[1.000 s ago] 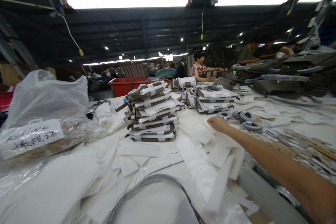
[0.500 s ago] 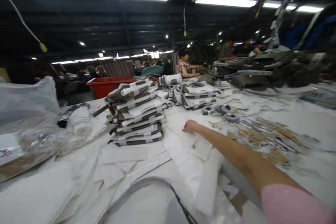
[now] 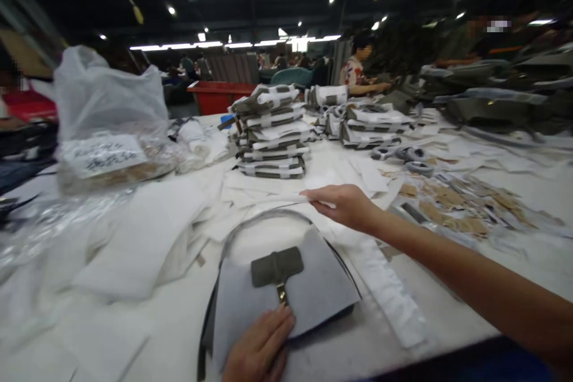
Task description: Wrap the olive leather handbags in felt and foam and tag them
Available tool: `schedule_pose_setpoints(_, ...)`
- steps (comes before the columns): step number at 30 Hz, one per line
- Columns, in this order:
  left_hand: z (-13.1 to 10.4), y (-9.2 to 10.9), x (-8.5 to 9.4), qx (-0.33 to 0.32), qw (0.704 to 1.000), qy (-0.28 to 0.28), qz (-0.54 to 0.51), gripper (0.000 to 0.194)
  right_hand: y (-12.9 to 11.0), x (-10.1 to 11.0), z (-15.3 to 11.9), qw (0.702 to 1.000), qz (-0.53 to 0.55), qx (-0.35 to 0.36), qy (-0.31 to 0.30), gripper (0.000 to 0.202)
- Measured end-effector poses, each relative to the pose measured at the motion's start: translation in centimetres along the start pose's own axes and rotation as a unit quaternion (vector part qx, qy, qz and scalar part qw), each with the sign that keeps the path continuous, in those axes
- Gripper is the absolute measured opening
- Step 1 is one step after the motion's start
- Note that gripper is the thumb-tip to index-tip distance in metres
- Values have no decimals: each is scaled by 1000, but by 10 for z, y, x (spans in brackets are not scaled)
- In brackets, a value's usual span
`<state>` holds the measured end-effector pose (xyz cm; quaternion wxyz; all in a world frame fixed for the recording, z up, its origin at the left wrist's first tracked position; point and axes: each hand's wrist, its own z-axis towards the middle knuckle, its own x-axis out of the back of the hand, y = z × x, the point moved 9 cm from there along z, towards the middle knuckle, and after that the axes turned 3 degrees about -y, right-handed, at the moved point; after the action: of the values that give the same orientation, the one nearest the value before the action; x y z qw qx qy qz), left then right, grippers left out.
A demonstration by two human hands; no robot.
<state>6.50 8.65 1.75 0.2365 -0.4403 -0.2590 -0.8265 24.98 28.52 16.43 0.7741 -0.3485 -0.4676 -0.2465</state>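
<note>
A dark bag (image 3: pixel 344 314) lies near the table's front edge, its face covered by a grey sheet (image 3: pixel 324 274). Its dark flap tab (image 3: pixel 277 267) and gold clasp sit over the sheet, and the handle arches behind. My left hand (image 3: pixel 262 343) rests on the lower part of the bag, fingers together at the clasp strap. Beyond the handle, my right hand (image 3: pixel 342 206) pinches the edge of a thin white sheet (image 3: pixel 282 197). Stacked wrapped dark pieces (image 3: pixel 273 149) stand behind it.
White sheets (image 3: pixel 143 239) spread across the left. A clear plastic bag (image 3: pixel 110 107) with a written label stands at the back left. Brown scraps (image 3: pixel 465 206) and grey coils (image 3: pixel 418 167) lie right. Behind are a red bin (image 3: pixel 219 95) and a person (image 3: pixel 353 71).
The view has tilted down and turned left. My left hand and the bag's front have come into view. My right hand has drawn nearer and now holds a white sheet.
</note>
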Motion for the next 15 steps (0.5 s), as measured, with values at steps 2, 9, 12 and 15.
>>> schedule_pose_setpoints(2, 1, -2, 1, 21, 999, -29, -14, 48, -67, -25, -24, 989, -27, 142, -4, 32)
schedule_pose_setpoints(9, 6, -3, 8, 70, 992, -25, -101, 46, -135, -123, -88, 973, -58, 205, -85, 30)
schedule_pose_setpoints(12, 3, -3, 5, 77, 990, -30, -115, 49, -127, -135, -98, 980, -70, 166, -89, 38)
schedule_pose_setpoints(15, 3, -3, 4, 76, 990, -35, -116, 51, -128, -137, -105, 978, -94, 168, -84, 43)
